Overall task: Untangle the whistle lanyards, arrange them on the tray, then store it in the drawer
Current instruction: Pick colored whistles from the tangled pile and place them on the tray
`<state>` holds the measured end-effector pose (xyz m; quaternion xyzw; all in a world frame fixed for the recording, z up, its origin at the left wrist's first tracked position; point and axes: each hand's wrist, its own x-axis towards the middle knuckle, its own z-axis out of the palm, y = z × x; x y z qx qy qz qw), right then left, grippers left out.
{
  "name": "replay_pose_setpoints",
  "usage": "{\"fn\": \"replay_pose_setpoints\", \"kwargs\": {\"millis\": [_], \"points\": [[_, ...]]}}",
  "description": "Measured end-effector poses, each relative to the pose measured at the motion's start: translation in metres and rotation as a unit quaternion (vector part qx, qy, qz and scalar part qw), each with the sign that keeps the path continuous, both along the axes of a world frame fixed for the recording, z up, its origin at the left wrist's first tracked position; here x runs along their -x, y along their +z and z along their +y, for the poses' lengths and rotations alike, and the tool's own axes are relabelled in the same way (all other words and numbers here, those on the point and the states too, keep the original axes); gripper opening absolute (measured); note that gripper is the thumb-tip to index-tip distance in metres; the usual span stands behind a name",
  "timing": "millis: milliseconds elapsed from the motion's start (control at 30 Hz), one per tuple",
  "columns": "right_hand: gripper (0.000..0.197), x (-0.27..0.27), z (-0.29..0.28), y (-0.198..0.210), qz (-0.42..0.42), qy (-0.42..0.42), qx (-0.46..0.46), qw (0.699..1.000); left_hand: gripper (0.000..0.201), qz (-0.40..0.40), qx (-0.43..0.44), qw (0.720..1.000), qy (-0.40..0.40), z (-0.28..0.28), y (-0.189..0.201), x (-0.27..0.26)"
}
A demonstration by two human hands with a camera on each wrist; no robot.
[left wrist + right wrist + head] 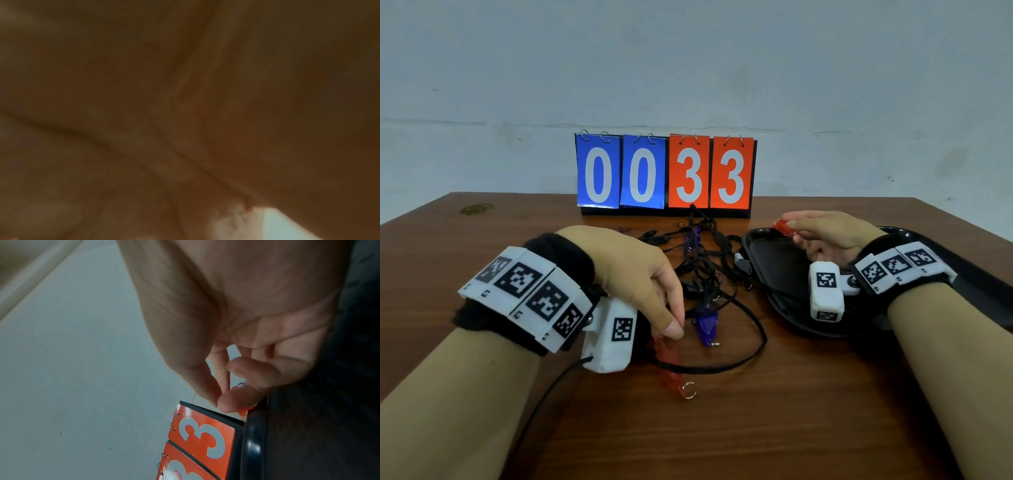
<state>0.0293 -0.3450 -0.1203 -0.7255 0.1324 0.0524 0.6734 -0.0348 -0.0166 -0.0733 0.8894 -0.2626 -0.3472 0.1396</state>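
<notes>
Red whistles (784,228), purple whistle (707,323), black lanyards (709,260), black tray (770,260), blue-and-orange scoreboard (666,173).

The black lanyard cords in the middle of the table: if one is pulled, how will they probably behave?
The black lanyard cords look thin and floppy, so one likely sags. They cross in a tangle, so pulling one probably drags others, maybe the purple whistle. The loop seems light and should slide easily.

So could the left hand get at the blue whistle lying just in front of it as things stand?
Probably yes. The blue whistle lies in the open on the table just beside the left hand, whose fingertips pinch a red whistle. Black lanyard cords run around it, so that grip must be released first.
</notes>
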Motion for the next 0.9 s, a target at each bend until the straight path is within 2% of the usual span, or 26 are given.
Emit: {"fn": "replay_pose_setpoints", "kwargs": {"millis": [400, 567, 900], "points": [[0.029, 0.0017, 0.0058, -0.0001, 0.02, 0.018, 0.037, 0.999, 0.026, -0.01, -0.023, 1.0, 0.011, -0.0043, 0.0012, 0.0021], [0.039, -0.0012, 0.0054, -0.0018, 0.037, 0.012, 0.053, 0.998, 0.028, -0.004, -0.038, 0.999, 0.005, -0.0043, 0.0019, 0.0043], [0.039, -0.0029, 0.0076, -0.0012, 0.036, -0.006, 0.043, 0.998, 0.032, -0.011, -0.049, 0.999, 0.011, -0.007, 0.0035, 0.009]]}}
